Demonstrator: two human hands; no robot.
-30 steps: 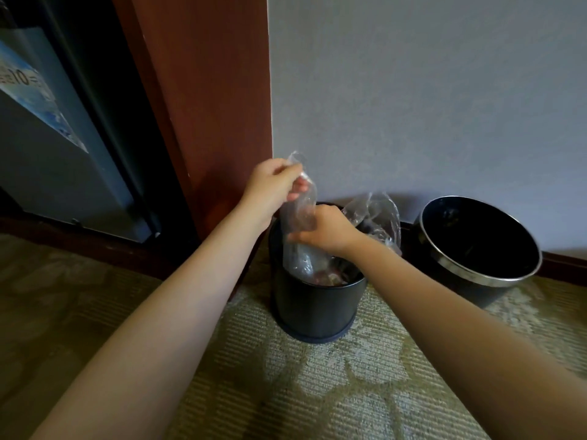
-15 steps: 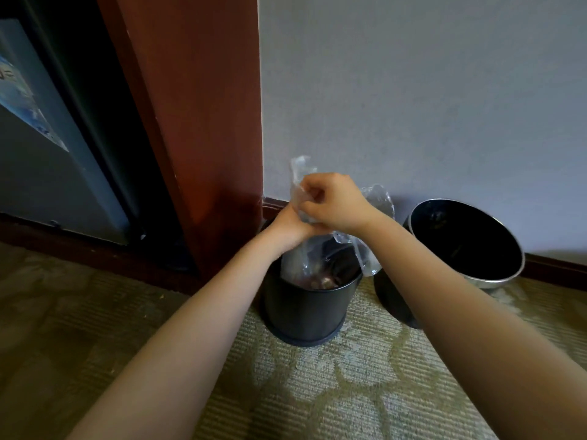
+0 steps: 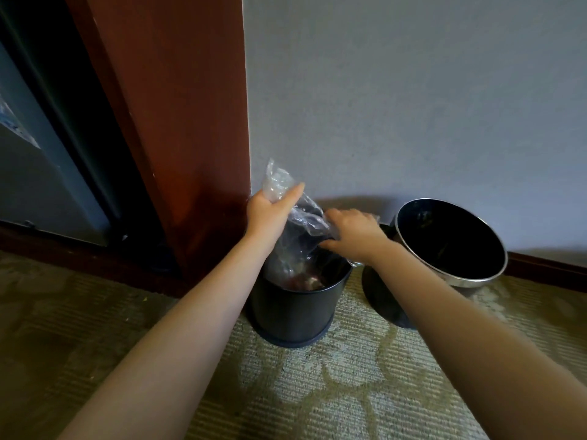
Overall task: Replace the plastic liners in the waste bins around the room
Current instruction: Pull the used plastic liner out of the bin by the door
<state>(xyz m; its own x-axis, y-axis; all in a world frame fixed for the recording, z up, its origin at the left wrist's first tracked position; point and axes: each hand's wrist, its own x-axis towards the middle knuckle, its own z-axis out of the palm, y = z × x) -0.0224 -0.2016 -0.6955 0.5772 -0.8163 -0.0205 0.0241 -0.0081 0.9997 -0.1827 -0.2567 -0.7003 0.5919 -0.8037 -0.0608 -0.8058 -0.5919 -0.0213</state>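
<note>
My hands have come apart since half a second ago: they were bunched together over the bag, and now the left is up at 11 o'clock of the bin mouth while the right has dropped to 2 o'clock.

The wooden panel stands at 10 o'clock of the black bin, hard beside it, so I lift upward rather than sideways. At 2 o'clock the second bin leans tipped toward me, unlined as far as I can see.

The liner is part-way out, its bottom and the rubbish still inside the black bin.

My left hand is wrapped round the gathered neck to keep it closed. My right hand pinches the loose film at the rim, I judge to free that side.
</note>
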